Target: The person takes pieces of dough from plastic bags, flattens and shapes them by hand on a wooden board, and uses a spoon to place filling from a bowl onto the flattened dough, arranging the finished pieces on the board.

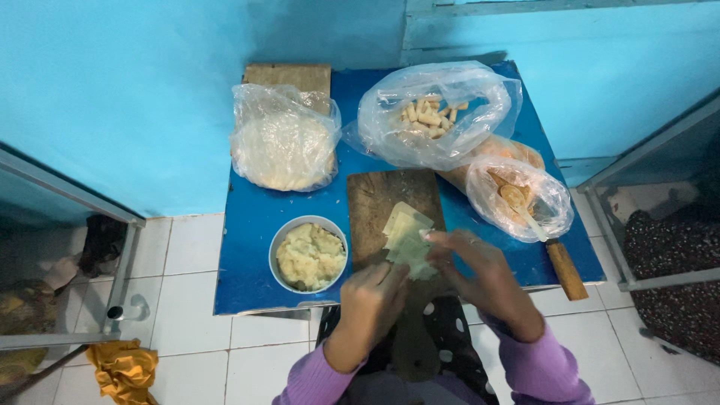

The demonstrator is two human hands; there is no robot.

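**Two hands on a thin pale wrapper**

Nearest to the camera, the left hand point(373, 294) and the right hand point(480, 274) both pinch a pale wrapper sheet point(407, 240) at its near edge, over the wooden cutting board point(391, 204). The fingers are closed on the sheet, not spread. The sheet looks very thin, light and soft, so I think it tears easily; it is better to hold it at the edges or corners with gentle fingertips.

Just left of the board stands a bowl of mashed filling point(309, 256) on the blue table point(247, 247). Farther away lie a bag of round wrappers point(283, 139), a bag of pale sticks point(431, 114), and a bag with a wooden spoon point(519, 196).
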